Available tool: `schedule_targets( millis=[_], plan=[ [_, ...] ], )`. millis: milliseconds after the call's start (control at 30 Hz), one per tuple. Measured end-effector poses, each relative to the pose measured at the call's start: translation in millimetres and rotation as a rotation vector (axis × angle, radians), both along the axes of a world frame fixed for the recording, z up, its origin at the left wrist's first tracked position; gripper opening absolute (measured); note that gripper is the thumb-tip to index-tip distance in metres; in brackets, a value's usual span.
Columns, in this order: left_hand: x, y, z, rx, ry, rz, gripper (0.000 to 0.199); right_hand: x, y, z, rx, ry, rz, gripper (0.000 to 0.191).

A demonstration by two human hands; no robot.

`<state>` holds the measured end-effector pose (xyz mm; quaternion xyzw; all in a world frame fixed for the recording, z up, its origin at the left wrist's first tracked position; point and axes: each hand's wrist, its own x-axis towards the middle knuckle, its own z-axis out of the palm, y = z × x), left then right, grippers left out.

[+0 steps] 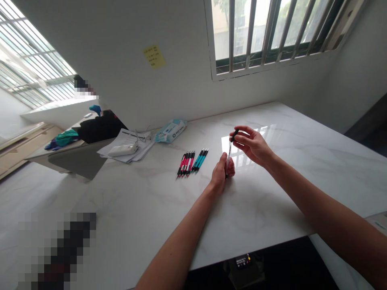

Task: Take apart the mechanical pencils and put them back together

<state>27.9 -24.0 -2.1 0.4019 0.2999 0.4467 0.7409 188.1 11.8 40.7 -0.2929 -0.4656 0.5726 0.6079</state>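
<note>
My left hand (222, 173) is closed around the lower part of a slim pen (229, 155) with a pale barrel, held nearly upright above the table. A small dark end of the pen pokes out below the fingers. At the top, the thumb and fingers of my right hand (252, 143) pinch a black pen piece (234, 135); whether it is a cap or a grip, and whether it is joined to the barrel, I cannot tell. Left of my hands lie several red-and-black pens (185, 164) in a row, with several teal-and-black pens (200, 160) alongside.
A blue-and-white wipes pack (171, 131) lies near the wall. Papers (130, 151) with a white device (123, 150) on top are farther left. A yellow note (154, 56) sticks to the wall. The marble-patterned table (145, 209) has its front edge close to my forearms.
</note>
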Motion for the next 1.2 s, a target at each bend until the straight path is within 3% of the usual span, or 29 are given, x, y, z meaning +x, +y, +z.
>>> schedule_targets(
  millis=[133,333,433,533,700,1100,1200],
  plan=[
    [-1,1,-0.9,0.013,0.013,-0.006,0.064,14,9,-0.9,0.038,-0.109,-0.138,0.044],
    [-2,1,-0.9,0.001,0.003,-0.006,0.063,58,27,-8.3,0.150,-0.879,-0.542,0.032],
    [-2,1,-0.7,-0.005,0.003,-0.008,0.064,78,36,-23.3,0.050,-1.149,-0.574,0.029],
    [-2,2,-0.9,-0.008,0.007,-0.006,0.064,90,43,-41.9,-0.061,-1.327,-0.512,0.030],
    [-2,3,-1.9,-0.008,0.014,-0.002,0.064,90,49,-56.7,-0.139,-1.394,-0.425,0.032],
    [-2,2,-1.6,-0.010,0.005,-0.001,0.064,86,46,-56.6,-0.126,-1.378,-0.403,0.034],
    [-2,3,-2.1,-0.015,0.003,-0.007,0.064,86,47,-56.0,-0.105,-1.347,-0.459,0.033]
  ],
)
